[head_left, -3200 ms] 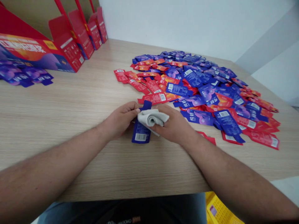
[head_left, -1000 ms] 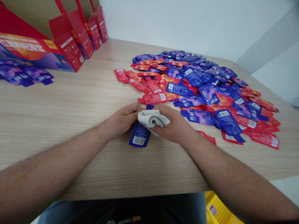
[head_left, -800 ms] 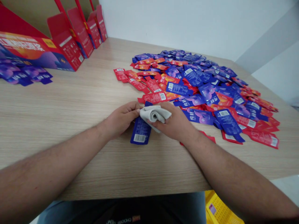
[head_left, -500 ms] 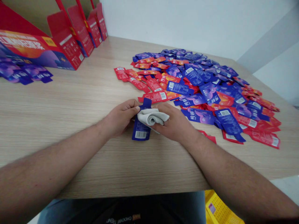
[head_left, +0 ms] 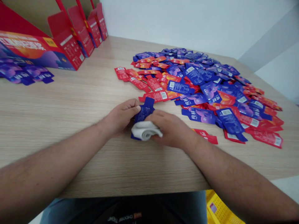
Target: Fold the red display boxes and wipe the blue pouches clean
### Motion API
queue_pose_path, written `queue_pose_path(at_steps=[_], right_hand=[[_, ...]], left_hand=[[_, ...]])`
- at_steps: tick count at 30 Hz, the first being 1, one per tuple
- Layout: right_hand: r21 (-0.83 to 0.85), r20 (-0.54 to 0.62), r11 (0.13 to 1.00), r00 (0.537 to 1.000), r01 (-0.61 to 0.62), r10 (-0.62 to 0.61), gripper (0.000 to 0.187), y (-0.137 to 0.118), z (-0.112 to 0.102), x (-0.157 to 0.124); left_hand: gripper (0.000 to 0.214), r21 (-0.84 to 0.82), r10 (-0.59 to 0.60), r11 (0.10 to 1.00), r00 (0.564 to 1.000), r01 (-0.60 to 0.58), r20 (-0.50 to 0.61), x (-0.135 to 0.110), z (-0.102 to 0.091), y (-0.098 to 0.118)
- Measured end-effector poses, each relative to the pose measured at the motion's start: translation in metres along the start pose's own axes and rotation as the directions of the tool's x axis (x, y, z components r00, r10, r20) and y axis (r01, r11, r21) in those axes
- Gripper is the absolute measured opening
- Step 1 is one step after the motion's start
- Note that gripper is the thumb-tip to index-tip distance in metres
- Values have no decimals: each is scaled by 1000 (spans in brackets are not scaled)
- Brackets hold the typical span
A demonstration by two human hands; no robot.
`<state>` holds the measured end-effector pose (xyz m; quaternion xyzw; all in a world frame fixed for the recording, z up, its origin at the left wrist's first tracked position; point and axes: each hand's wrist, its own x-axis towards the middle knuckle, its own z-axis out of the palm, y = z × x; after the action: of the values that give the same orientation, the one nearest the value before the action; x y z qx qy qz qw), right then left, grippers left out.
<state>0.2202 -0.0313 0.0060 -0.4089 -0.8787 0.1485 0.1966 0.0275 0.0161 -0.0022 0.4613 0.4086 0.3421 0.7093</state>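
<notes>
A dark blue sachet (head_left: 143,113) is pinched at its left edge by my left hand (head_left: 122,116), thumb on top. My right hand (head_left: 170,129) is closed on a rolled white cloth (head_left: 145,130), which lies over the lower part of the sachet and covers most of its barcode end. The sachet's narrow neck points away from me. Just beyond my hands, a red sachet (head_left: 154,96) lies at the near edge of a large pile of blue and red sachets (head_left: 201,93).
Open red boxes (head_left: 67,53) stand at the back left of the wooden table (head_left: 84,90). Several purple sachets (head_left: 25,73) lie in front of them. A white wall (head_left: 182,25) rises behind the table. Below the right table edge is a yellow crate (head_left: 220,208).
My right hand has drawn the cloth down the sachet, toward me and slightly left. The barcode seen before is now covered. My left hand has stayed in place.
</notes>
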Motion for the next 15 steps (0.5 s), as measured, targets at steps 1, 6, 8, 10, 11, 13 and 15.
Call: queue_pose_path(at_steps=[1,6,8,10,11,13,15], right_hand=[[-1,-120,998,991,-59,58,21,3,0,0],[48,-288,983,940,-175,182,22,18,-4,2],[63,-271,983,945,-172,182,23,19,-5,3],[59,-318,974,921,-221,228,22,19,-6,4],[59,-340,968,907,-243,248,22,18,-7,4],[62,-321,974,919,-220,228,21,17,-7,4],[74,-271,985,947,-159,173,21,16,-6,4]], left_hand=[[15,9,-1,1000,1000,1,13,0,0,0],[15,42,12,999,996,-15,91,-2,0,0],[16,51,18,998,994,-24,111,-2,-1,-1],[16,53,33,998,991,-40,132,-2,-2,-2],[16,50,41,998,989,-49,139,-2,-3,-3],[16,58,47,997,989,-56,143,-1,-3,-3],[17,83,32,996,990,-43,138,-1,-3,-3]])
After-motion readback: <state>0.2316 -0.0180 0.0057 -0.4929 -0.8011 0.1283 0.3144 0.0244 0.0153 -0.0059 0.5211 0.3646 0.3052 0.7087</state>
